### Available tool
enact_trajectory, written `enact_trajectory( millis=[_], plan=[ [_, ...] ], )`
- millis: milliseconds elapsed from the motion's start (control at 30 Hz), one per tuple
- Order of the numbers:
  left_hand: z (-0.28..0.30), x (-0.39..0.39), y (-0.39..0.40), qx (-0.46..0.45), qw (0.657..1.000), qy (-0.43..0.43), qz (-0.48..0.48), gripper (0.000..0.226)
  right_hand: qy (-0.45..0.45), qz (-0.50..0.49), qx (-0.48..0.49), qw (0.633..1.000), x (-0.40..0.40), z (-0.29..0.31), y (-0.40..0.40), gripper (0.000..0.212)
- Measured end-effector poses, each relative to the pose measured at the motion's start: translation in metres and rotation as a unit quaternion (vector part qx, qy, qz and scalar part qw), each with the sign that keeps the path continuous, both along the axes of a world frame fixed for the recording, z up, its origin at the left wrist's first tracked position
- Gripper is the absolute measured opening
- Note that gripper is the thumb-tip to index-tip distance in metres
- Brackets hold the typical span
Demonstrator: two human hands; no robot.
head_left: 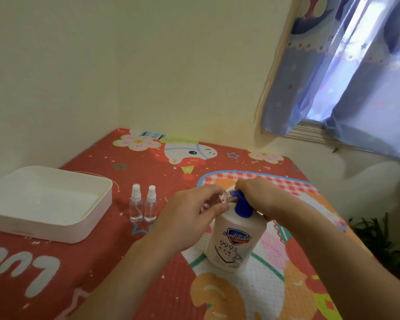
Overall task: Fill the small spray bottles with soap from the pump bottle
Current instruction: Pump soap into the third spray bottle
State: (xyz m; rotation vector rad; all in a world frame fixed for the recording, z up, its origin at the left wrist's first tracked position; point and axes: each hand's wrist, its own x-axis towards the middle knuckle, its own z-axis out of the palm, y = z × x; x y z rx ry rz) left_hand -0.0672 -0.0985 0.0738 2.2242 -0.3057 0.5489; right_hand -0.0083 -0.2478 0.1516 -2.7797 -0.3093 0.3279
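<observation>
Standing upright on the near-centre of the printed red table cover (102,262) is the white pump bottle (236,241), its label with a blue shield facing the camera. Blue pump head (240,205) on top, nozzle pointing left.

Left hand (189,218) — fingers and thumb closed around a small clear bottle (217,199), uncapped and tilted, its threaded mouth held right at the tip of the nozzle. Contents of this bottle not readable; most of it is hidden by the fingers.

Right hand (259,197) — lying over the back and top of the pump head, fingers curled down on it. Whether the pump is depressed: cannot tell.

Left of the hands, a little farther back: two small spray bottles (143,204) standing upright, side by side and nearly touching, white spray caps on, clear bodies with a shallow layer of liquid at the bottom.

Farther left, a white rectangular tray (86,227) with rounded corners, just beside the pair but apart from it.

Beyond the table: cream walls meeting in a corner; a blue patterned curtain (333,77) over a bright window at upper right.
</observation>
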Motion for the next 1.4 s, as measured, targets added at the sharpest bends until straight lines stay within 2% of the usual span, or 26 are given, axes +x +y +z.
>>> enact_trajectory(
  millis=[100,200,300,433,567,700,867,1000,1133,1200,1267,1400],
  plan=[
    [0.003,-0.001,-0.001,0.001,1.0,0.008,-0.005,0.026,0.067,-0.025,0.072,0.995,-0.005,0.004,-0.002,0.018],
    [0.01,-0.003,-0.002,-0.002,1.0,0.005,-0.015,0.02,0.144,-0.081,0.175,0.971,-0.002,0.011,-0.01,0.036],
    [0.016,-0.004,-0.001,-0.003,1.0,-0.002,-0.018,0.017,0.187,-0.073,0.168,0.965,0.002,0.019,-0.014,0.05],
    [0.017,-0.004,0.0,-0.009,1.0,-0.003,-0.021,0.016,0.163,-0.072,0.151,0.972,0.005,0.016,-0.012,0.049],
    [0.013,-0.003,-0.002,-0.014,1.0,-0.012,-0.011,0.017,0.117,-0.066,0.135,0.982,0.0,0.013,-0.008,0.032],
    [0.005,-0.001,-0.001,-0.016,1.0,-0.008,-0.004,0.02,0.06,-0.005,0.038,0.997,-0.002,0.009,-0.002,0.018],
    [-0.001,0.0,-0.002,-0.015,1.0,-0.004,0.006,0.025,0.021,0.034,-0.037,0.999,0.0,0.003,0.001,0.02],
    [0.001,-0.002,-0.002,-0.024,1.0,0.004,0.003,0.025,0.045,0.013,-0.007,0.999,-0.002,0.005,0.001,0.018],
    [0.006,-0.002,-0.003,-0.009,1.0,0.005,-0.001,0.02,0.094,-0.066,0.13,0.985,-0.005,0.01,-0.003,0.02],
    [0.011,-0.003,-0.003,-0.013,1.0,0.002,-0.004,0.02,0.134,-0.093,0.176,0.971,-0.002,0.014,-0.009,0.033],
    [0.016,-0.003,-0.004,-0.012,1.0,-0.002,-0.005,0.021,0.168,-0.088,0.17,0.967,0.001,0.021,-0.012,0.045],
    [0.018,-0.003,-0.003,-0.004,1.0,0.004,-0.008,0.024,0.181,-0.085,0.157,0.967,0.004,0.022,-0.013,0.05]
  ],
)
